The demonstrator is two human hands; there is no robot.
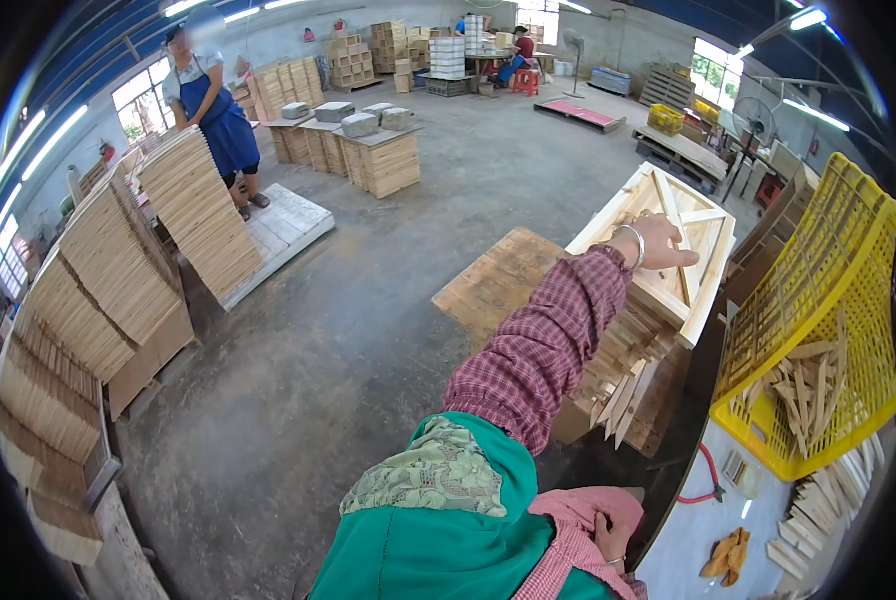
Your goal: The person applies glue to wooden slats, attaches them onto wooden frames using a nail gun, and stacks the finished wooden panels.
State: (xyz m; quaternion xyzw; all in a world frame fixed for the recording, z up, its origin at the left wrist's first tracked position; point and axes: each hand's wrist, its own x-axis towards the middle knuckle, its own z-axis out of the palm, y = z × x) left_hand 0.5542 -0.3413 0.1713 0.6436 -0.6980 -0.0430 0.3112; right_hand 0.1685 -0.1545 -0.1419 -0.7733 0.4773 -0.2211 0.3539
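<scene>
My left arm, in a plaid sleeve, reaches out over a pale wooden frame (709, 290) with crossing slats. My left hand (658, 243), with a bangle at the wrist, lies on its slats, thumb spread away from the fingers. Beneath the frame are stacked wooden pieces (623, 350) and a brown board (498, 285). Close to my body, my right hand (616, 530) has curled fingers beside pink cloth. What it holds, if anything, is hidden.
A yellow plastic basket (768, 330) holding wood strips leans at right, above a table (678, 550) with red-handled pliers (713, 480) and pointed wood pieces (823, 510). Tall stacks of wooden panels (118, 290) line the left, where a person in a blue apron (228, 130) stands.
</scene>
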